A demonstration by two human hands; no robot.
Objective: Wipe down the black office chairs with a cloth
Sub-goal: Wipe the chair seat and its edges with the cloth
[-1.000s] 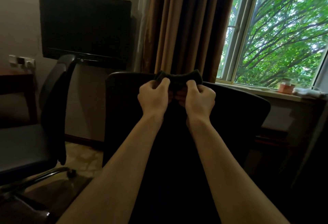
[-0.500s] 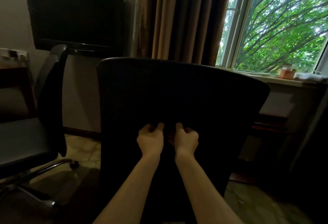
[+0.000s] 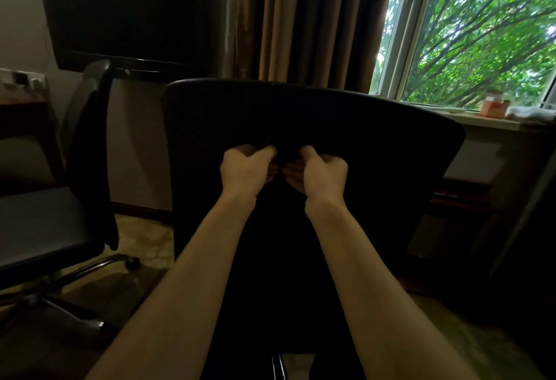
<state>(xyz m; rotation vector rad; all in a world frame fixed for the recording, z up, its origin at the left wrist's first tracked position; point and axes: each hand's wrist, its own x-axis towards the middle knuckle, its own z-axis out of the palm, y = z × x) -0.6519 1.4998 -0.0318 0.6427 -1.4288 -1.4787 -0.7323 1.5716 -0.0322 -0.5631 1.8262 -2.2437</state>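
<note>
Both hands press side by side against the back of a black mesh-backed office chair [image 3: 376,151], a little below its curved top edge. The left hand [image 3: 245,170] has its fingers [image 3: 264,151] curled inward, thumb side up, and the right hand [image 3: 320,173] mirrors it, its curled fingers [image 3: 307,151] just beside those of the left. Between and just ahead of the fingertips lies a dark folded cloth [image 3: 281,155], almost lost against the black backrest; the fingers of both hands appear bunched round it, though the dim light hides its edges. Well to the left of the left fingers stands a second black office chair [image 3: 45,223] with a padded seat, a narrow curved back and a chrome star base on castors. Above and beyond the fingers hang brown pleated curtains [image 3: 301,18], and up to the left of them a black flat-screen television [image 3: 126,9] is set against the wall. Far to the right of the right fingers a white-framed window [image 3: 403,33] shows green trees, and on its sill sit a small orange container [image 3: 493,105] and a white crumpled cloth [image 3: 532,113] just beside it. Below the forearms patterned tiled floor [image 3: 144,235] shows.
</note>
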